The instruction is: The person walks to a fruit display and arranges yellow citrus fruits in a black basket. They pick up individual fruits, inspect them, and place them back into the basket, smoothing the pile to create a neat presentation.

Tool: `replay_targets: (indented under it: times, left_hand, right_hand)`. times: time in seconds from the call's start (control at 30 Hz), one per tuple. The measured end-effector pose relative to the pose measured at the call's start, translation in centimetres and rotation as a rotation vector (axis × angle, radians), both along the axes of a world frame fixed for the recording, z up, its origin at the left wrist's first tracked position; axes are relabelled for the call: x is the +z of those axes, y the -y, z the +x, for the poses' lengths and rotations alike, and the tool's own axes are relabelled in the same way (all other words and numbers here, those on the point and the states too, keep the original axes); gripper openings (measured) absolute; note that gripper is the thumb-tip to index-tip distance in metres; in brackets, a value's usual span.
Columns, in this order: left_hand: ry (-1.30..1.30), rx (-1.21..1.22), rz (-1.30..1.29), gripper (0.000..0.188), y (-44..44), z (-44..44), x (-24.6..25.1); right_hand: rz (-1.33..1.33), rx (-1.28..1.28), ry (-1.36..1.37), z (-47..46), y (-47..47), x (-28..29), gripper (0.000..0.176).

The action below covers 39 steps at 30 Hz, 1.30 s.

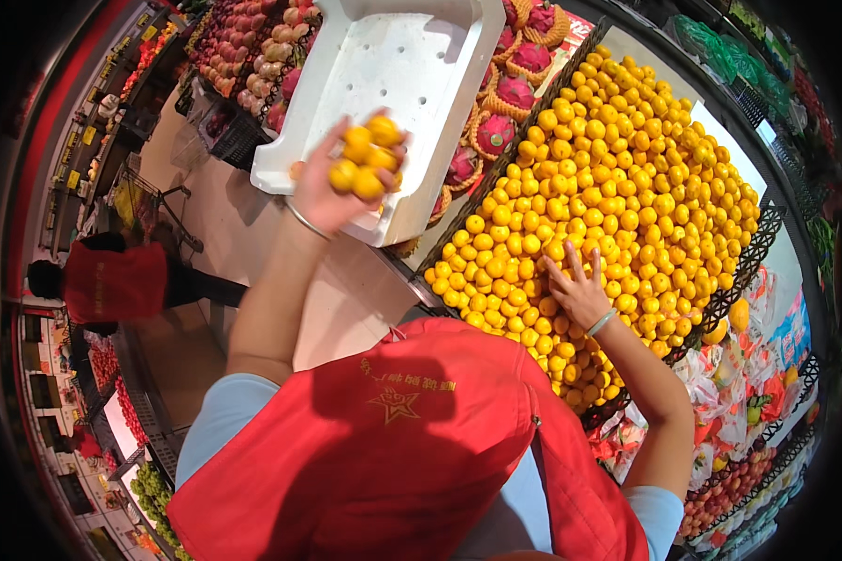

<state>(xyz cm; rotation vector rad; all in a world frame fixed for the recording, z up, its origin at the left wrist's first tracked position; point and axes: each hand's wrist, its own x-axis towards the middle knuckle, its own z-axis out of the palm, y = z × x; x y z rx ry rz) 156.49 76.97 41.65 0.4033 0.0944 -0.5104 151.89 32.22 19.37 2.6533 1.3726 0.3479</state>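
Note:
My left hand [326, 186], palm up and slightly blurred, cups several small yellow-orange mandarins [365, 158] over the near end of a white foam crate [403, 66]. At that end, a little orange fruit [296, 170] shows partly behind my hand. To the right, my right hand [581, 291] rests with spread fingers on a wide heap of the same mandarins [624, 189]. Nothing shows in its grasp, though the space under the palm is hidden. A black lattice edging [737, 280] borders the heap.
Dragon fruits [516, 91] in foam nets sit between crate and heap. Bagged fruit [716, 393] lies beside my right arm. At left are a person in a red vest [116, 280], a shopping cart [161, 200] and a black basket [233, 133] on the aisle floor.

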Motion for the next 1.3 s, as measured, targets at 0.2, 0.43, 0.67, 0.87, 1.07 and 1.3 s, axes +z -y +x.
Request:
replay_targets:
  times: [0.2, 0.43, 0.67, 0.87, 1.07, 1.3]
  left_hand:
    - [-0.572, 0.413, 0.266, 0.049, -10.0, 6.9, -5.6]
    - [-0.366, 0.329, 0.263, 0.069, -10.7, 8.8, -9.2]
    - [-0.17, 0.203, 0.382, 0.067, -12.9, 7.5, -7.0]
    - [-0.164, 0.18, 0.429, 0.05, -13.0, 4.7, -8.2]
    - [0.36, 0.138, 1.176, 0.053, -1.9, -5.0, -2.8]
    - [0.405, -0.417, 0.972, 0.039, 8.9, -8.2, -5.1]
  right_hand:
    - [-0.053, -0.178, -0.049, -0.7, -2.6, -1.1, 0.022]
    - [0.066, -0.221, 0.0, -0.5, -2.7, -1.8, 0.022]
    - [0.049, -0.173, 0.206, 4.5, 0.8, 1.2, 0.041]
    - [-0.013, -0.117, 0.275, 9.3, 3.7, 3.6, 0.044]
    - [-0.021, -0.219, 0.362, 14.3, 6.8, 5.5, 0.054]
    - [-0.038, -0.177, 0.405, 19.5, 9.9, 9.4, 0.047]
